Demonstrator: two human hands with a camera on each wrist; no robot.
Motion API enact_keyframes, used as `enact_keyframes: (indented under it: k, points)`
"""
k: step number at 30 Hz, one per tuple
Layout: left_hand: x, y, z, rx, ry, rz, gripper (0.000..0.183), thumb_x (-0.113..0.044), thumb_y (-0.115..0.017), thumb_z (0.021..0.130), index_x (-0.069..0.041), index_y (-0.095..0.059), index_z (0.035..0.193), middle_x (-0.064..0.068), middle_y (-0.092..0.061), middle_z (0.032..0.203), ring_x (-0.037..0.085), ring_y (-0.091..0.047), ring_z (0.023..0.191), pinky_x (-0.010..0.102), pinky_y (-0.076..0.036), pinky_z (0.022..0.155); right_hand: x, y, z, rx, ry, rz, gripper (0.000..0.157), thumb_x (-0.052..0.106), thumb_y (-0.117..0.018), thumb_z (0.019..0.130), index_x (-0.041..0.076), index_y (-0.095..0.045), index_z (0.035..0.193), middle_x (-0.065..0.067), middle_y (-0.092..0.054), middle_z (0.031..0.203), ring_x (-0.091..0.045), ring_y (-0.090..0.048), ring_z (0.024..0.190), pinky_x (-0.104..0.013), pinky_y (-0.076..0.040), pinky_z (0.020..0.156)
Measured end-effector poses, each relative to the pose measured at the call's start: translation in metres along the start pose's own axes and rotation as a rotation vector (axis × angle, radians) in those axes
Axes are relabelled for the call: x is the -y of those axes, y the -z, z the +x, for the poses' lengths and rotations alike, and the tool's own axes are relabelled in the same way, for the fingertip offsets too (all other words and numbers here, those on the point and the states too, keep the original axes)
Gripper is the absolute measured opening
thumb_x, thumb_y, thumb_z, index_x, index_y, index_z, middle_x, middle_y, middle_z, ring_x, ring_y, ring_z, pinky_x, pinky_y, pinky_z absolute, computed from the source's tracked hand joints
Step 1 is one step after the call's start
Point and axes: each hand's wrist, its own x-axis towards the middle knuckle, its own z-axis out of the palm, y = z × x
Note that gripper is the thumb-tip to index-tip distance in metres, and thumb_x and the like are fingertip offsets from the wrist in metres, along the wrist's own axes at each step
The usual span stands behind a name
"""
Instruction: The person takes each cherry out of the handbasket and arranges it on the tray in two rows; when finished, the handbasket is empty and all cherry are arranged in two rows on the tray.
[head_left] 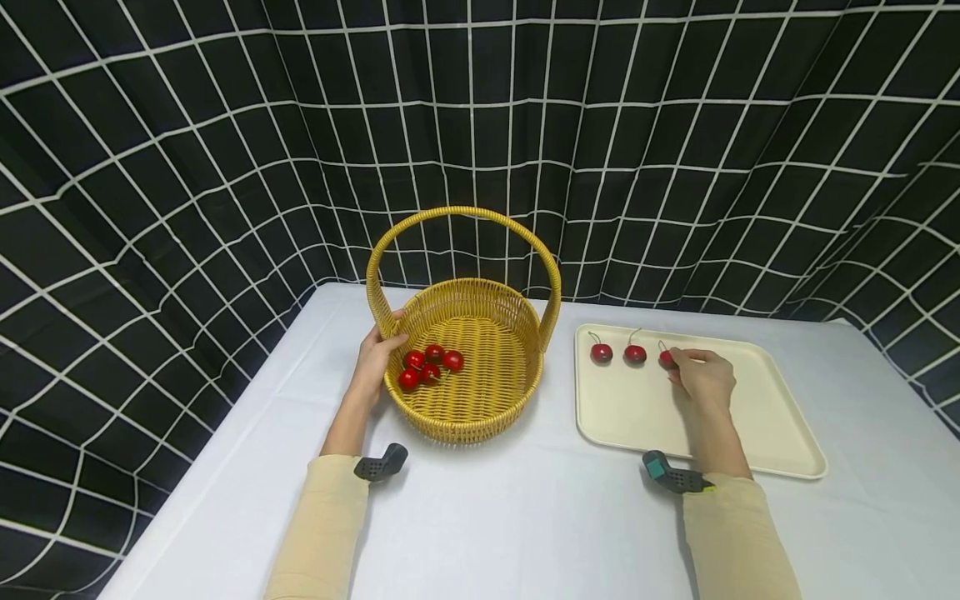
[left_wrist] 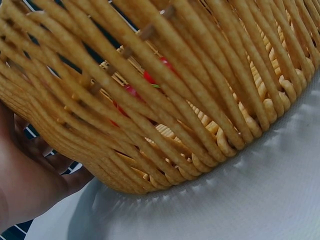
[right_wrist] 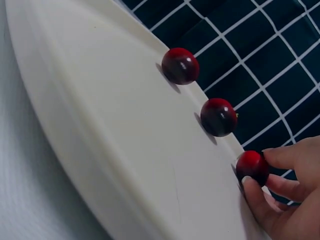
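A yellow wicker basket (head_left: pixel 480 429) with a tall arched handle stands on the table, several red cherries (head_left: pixel 430 373) lying at the left of its floor. My left hand (head_left: pixel 370 362) grips the basket's left rim near the foot of the handle; in the left wrist view its fingers are partly hidden behind the weave. Over the cream tray (head_left: pixel 637 408), my right hand (head_left: pixel 705 379) pinches a cherry (right_wrist: pixel 252 167) between thumb and fingers, low at the tray's far side. Two more stemmed cherries, one (head_left: pixel 602 353) farther left and one (head_left: pixel 635 355) nearer the hand, lie in a row beside it.
A white cloth (head_left: pixel 525 517) covers the table. Behind and to both sides hangs a black curtain (head_left: pixel 487 133) with a white grid. The basket's handle rises high above its rim, left of the tray.
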Motion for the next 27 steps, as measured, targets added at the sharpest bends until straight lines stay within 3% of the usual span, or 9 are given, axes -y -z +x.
enact_keyframes:
  k: [9,18,27]
  points:
    - [0.0007,0.0003,-0.0002,-0.005,-0.002,-0.002,0.048,-0.009,-0.049,0.095,-0.013,-0.041,0.143,0.007,-0.037,0.147,0.022,-0.033,0.134,0.037,-0.022,0.111,-0.0004,0.0014,-0.0002,0.011,-0.031,0.025,0.051,0.03,-0.052,0.096,-0.007,-0.05,0.13,0.009,-0.056,0.062,0.002,-0.056,0.049,-0.012,-0.044,0.047]
    - [0.0015,-0.0007,0.0014,-0.005,-0.001,-0.019,0.048,-0.008,-0.049,0.095,-0.011,-0.041,0.143,0.008,-0.038,0.147,0.023,-0.033,0.134,0.039,-0.023,0.111,-0.0023,0.0021,0.0001,-0.007,-0.128,0.174,0.049,0.027,-0.051,0.097,-0.003,-0.047,0.135,-0.004,-0.051,0.092,0.002,-0.057,0.053,-0.013,-0.05,0.054]
    - [0.0006,-0.0006,0.0008,-0.003,0.003,-0.014,0.05,-0.009,-0.049,0.095,-0.013,-0.041,0.144,0.006,-0.037,0.147,0.022,-0.034,0.134,0.038,-0.023,0.111,-0.0045,0.0024,0.0025,0.017,-0.143,0.221,0.048,0.026,-0.052,0.097,-0.004,-0.046,0.135,-0.006,-0.05,0.092,0.0,-0.057,0.053,-0.014,-0.051,0.055]
